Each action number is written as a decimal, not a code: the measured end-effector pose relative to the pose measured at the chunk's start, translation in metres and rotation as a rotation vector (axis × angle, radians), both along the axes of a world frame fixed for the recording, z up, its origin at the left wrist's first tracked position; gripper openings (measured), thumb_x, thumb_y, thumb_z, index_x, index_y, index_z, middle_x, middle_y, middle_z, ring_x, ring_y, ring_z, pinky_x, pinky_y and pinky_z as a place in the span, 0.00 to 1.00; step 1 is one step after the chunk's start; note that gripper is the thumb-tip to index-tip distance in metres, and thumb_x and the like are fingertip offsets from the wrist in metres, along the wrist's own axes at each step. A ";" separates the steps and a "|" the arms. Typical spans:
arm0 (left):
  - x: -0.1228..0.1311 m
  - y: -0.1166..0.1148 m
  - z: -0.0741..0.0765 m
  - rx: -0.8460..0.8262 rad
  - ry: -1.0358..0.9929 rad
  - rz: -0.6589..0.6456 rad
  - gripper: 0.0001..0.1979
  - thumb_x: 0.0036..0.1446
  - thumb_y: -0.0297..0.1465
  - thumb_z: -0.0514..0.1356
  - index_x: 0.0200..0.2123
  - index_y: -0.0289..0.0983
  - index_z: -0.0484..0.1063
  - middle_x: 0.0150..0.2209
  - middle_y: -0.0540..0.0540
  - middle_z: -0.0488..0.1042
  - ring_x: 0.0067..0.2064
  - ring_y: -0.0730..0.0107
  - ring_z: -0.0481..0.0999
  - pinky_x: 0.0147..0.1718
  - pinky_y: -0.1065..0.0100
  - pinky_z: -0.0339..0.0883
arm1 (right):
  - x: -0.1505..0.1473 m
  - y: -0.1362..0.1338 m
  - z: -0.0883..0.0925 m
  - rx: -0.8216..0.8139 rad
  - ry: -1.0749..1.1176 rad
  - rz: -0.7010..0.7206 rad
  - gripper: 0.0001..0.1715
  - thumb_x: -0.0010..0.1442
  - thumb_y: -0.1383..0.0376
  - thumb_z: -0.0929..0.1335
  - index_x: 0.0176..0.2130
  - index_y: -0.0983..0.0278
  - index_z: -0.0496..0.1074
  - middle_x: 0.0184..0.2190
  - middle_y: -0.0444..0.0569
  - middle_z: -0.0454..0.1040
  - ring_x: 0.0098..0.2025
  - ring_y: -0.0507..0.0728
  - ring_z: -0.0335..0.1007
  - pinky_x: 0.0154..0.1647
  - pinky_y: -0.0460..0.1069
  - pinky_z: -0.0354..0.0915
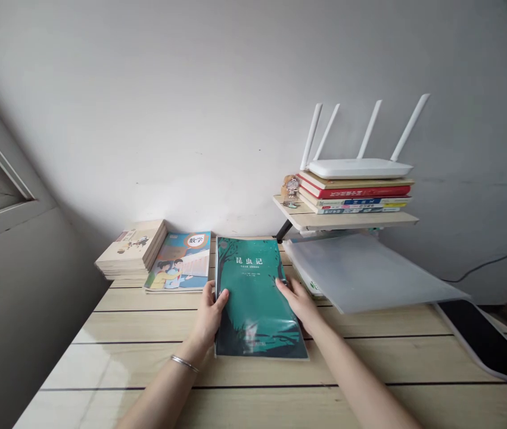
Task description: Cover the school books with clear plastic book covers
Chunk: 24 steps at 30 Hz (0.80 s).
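Observation:
A green book (253, 304) with white Chinese characters and a shiny clear cover is in the middle of the head view. My left hand (211, 313) grips its left edge, thumb on top of the cover. On the opposite edge, my right hand (295, 301) holds the book the same way, its thumb lying on the cover. The fingers of both hands are partly hidden beneath or beside the book. Just left of it lies a blue textbook (184, 259) with cartoon children on its front. To the right is a translucent plastic sheet (369, 271), partly over other books.
At the far left of the slatted wooden table (146, 369) stands a stack of beige books (132, 244). A small raised shelf (355, 220) bears piled books (364, 193) and a white router (360, 168) with upright antennas. A dark-screened tablet (490, 339) lies at the right edge.

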<state>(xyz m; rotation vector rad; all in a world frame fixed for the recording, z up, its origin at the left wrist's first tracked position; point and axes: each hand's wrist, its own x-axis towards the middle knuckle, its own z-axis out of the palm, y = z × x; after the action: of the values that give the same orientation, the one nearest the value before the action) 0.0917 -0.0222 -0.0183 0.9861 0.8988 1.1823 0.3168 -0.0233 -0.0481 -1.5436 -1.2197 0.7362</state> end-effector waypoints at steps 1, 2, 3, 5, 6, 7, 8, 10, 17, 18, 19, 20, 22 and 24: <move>0.000 -0.001 0.001 -0.003 -0.004 0.000 0.24 0.45 0.43 0.65 0.42 0.39 0.62 0.37 0.46 0.75 0.39 0.64 0.75 0.39 0.66 0.70 | -0.001 -0.003 0.004 -0.047 0.139 0.046 0.30 0.56 0.46 0.62 0.48 0.63 0.69 0.43 0.54 0.77 0.46 0.62 0.73 0.45 0.55 0.69; 0.000 -0.001 0.001 -0.008 -0.006 0.001 0.24 0.45 0.43 0.66 0.41 0.39 0.62 0.37 0.46 0.75 0.40 0.64 0.75 0.39 0.66 0.70 | -0.002 -0.005 0.007 -0.110 0.286 0.086 0.28 0.55 0.46 0.64 0.46 0.63 0.70 0.42 0.54 0.77 0.45 0.62 0.74 0.44 0.54 0.70; -0.001 -0.001 0.001 -0.017 -0.007 0.000 0.24 0.44 0.43 0.66 0.40 0.39 0.62 0.36 0.46 0.75 0.39 0.64 0.76 0.38 0.66 0.70 | -0.003 -0.007 0.010 -0.173 0.414 0.117 0.28 0.54 0.46 0.65 0.44 0.63 0.71 0.41 0.54 0.78 0.43 0.62 0.75 0.44 0.55 0.70; -0.001 -0.001 0.000 -0.048 0.000 -0.007 0.25 0.43 0.44 0.66 0.40 0.39 0.62 0.34 0.47 0.76 0.37 0.64 0.76 0.36 0.66 0.70 | -0.004 -0.011 0.015 -0.238 0.540 0.158 0.26 0.52 0.48 0.68 0.42 0.64 0.71 0.37 0.54 0.79 0.39 0.62 0.76 0.41 0.56 0.71; -0.001 0.000 -0.001 -0.070 0.010 -0.012 0.25 0.43 0.45 0.66 0.39 0.39 0.62 0.33 0.47 0.76 0.35 0.64 0.76 0.35 0.66 0.70 | -0.004 -0.012 0.017 -0.253 0.571 0.174 0.25 0.51 0.50 0.69 0.42 0.64 0.72 0.36 0.54 0.79 0.38 0.63 0.76 0.41 0.56 0.71; -0.001 0.001 -0.002 -0.093 0.022 -0.011 0.25 0.42 0.45 0.66 0.39 0.38 0.62 0.31 0.47 0.76 0.33 0.65 0.77 0.33 0.67 0.70 | -0.004 -0.013 0.019 -0.259 0.593 0.190 0.24 0.50 0.52 0.70 0.41 0.65 0.72 0.35 0.54 0.79 0.37 0.63 0.76 0.40 0.57 0.71; -0.001 0.003 -0.004 -0.116 0.036 -0.007 0.25 0.42 0.45 0.66 0.39 0.38 0.63 0.30 0.48 0.75 0.32 0.66 0.76 0.32 0.67 0.70 | -0.004 -0.015 0.020 -0.265 0.612 0.209 0.23 0.49 0.53 0.70 0.41 0.65 0.71 0.35 0.54 0.79 0.37 0.63 0.77 0.39 0.57 0.71; -0.002 0.007 -0.006 -0.166 0.067 0.009 0.25 0.42 0.45 0.67 0.37 0.37 0.64 0.28 0.48 0.75 0.29 0.68 0.75 0.28 0.68 0.69 | -0.005 -0.017 0.024 -0.263 0.647 0.238 0.21 0.48 0.56 0.71 0.41 0.64 0.71 0.35 0.54 0.79 0.36 0.63 0.77 0.37 0.57 0.72; -0.002 0.012 -0.009 -0.237 0.126 0.033 0.21 0.48 0.44 0.64 0.38 0.36 0.66 0.30 0.46 0.75 0.31 0.69 0.75 0.29 0.70 0.67 | -0.010 -0.017 0.065 -0.086 0.474 0.171 0.23 0.41 0.57 0.73 0.37 0.64 0.69 0.34 0.51 0.78 0.34 0.61 0.75 0.35 0.54 0.70; -0.001 0.012 -0.008 -0.201 0.121 0.055 0.20 0.48 0.42 0.64 0.40 0.36 0.65 0.34 0.45 0.76 0.33 0.68 0.75 0.31 0.70 0.67 | -0.011 -0.016 0.077 -0.036 0.399 0.174 0.23 0.41 0.57 0.73 0.36 0.64 0.69 0.34 0.51 0.78 0.34 0.60 0.75 0.34 0.52 0.70; -0.001 0.012 -0.007 -0.167 0.119 0.073 0.20 0.48 0.40 0.64 0.41 0.36 0.65 0.37 0.43 0.76 0.35 0.68 0.75 0.32 0.70 0.67 | -0.012 -0.015 0.091 0.022 0.302 0.177 0.22 0.41 0.57 0.73 0.36 0.64 0.68 0.33 0.50 0.78 0.33 0.60 0.74 0.32 0.51 0.69; -0.002 0.012 -0.005 -0.137 0.119 0.090 0.20 0.49 0.39 0.64 0.42 0.36 0.64 0.40 0.41 0.75 0.37 0.68 0.75 0.33 0.70 0.68 | -0.014 -0.015 0.106 0.087 0.183 0.189 0.22 0.42 0.56 0.72 0.36 0.64 0.67 0.32 0.49 0.77 0.32 0.59 0.74 0.31 0.50 0.68; -0.006 0.015 0.002 -0.114 0.082 0.105 0.18 0.51 0.39 0.63 0.42 0.36 0.64 0.44 0.38 0.74 0.38 0.66 0.75 0.36 0.67 0.68 | -0.022 -0.017 0.135 0.203 -0.150 0.177 0.17 0.48 0.56 0.70 0.36 0.63 0.67 0.29 0.47 0.77 0.30 0.57 0.73 0.28 0.48 0.66; -0.016 0.020 0.012 -0.153 -0.057 0.076 0.17 0.55 0.41 0.58 0.42 0.35 0.65 0.47 0.35 0.72 0.40 0.64 0.76 0.38 0.63 0.69 | -0.036 -0.021 0.157 0.262 -0.565 0.054 0.13 0.52 0.58 0.68 0.37 0.62 0.68 0.25 0.46 0.75 0.27 0.58 0.71 0.26 0.48 0.62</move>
<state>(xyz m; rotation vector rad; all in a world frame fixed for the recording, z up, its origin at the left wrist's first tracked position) 0.0761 -0.0022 -0.0059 0.7975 0.9726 1.1812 0.2810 -0.0444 0.1091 -1.5478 -1.6984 0.1525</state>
